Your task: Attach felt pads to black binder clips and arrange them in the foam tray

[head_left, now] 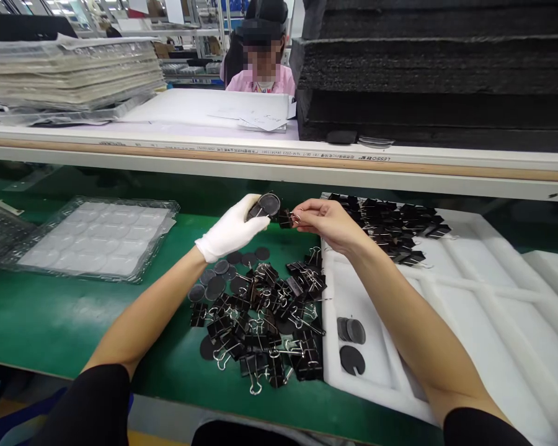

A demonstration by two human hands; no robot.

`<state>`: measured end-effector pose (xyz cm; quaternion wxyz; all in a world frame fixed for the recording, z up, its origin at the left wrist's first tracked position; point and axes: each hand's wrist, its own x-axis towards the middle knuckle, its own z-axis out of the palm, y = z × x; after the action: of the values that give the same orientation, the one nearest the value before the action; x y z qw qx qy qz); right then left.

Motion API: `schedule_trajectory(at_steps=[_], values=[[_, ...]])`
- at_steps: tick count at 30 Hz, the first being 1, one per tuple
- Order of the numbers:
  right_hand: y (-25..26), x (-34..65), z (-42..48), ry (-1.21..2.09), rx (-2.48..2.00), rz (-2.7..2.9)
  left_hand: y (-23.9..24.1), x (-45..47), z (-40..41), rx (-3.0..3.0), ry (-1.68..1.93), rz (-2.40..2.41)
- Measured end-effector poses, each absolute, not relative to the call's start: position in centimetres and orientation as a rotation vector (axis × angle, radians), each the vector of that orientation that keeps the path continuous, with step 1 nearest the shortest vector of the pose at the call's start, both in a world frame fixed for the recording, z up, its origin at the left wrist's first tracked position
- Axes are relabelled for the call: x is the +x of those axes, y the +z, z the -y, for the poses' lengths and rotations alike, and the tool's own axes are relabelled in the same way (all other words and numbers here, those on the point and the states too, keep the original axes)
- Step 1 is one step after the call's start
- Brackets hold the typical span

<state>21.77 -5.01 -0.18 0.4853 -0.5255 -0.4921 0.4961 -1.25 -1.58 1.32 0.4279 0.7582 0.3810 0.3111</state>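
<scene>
Green surface (167,347) runs beneath a pale ledge (204,158), with a person in a pink top (286,79) sitting beyond it. Taking the white foam tray (331,353) as landmark, the held binder clip (285,219) is just left of its far left corner, between the 2 hands. Its black body points left, toward a stack of round black discs (268,204), and its wire handles point right, so its length runs roughly sideways. The bare right hand (302,218) is nearer to it: thumb and fingertips pinch those handles, with almost no gap. The gloved left hand (260,217), farther left of the tray, is curled around the discs. Whether clip and discs touch, I cannot tell. Against the tray's left edge lies a heap of binder clips (255,341), with loose discs (215,287) on its far left side; more clips (390,229) lie on the tray's far end.
</scene>
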Motion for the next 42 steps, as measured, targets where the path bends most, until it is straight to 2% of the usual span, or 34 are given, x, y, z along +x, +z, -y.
schedule_trajectory(at_steps=[4,19,27,31,34,42], values=[[-1.0,20.3,5.1,1.389,-1.168,0.974,0.7,-0.6,1.8,1.878,0.901,-1.009],[-1.8,18.9,5.1,1.562,-1.101,0.788,0.1,0.3,3.2,1.981,1.052,-1.147],[-2.4,16.4,6.6,1.401,-1.026,0.474,-2.4,1.3,5.7,2.544,1.156,-0.874],[-2.3,16.1,7.0,1.270,-1.056,0.616,-2.7,1.0,5.6,2.700,1.147,-0.799],[-2.3,16.3,7.0,1.173,-1.095,0.718,-2.6,1.0,5.7,2.722,1.109,-0.823],[-2.5,17.8,5.5,1.251,-0.916,0.562,0.2,0.9,6.8,2.388,0.818,-0.964]])
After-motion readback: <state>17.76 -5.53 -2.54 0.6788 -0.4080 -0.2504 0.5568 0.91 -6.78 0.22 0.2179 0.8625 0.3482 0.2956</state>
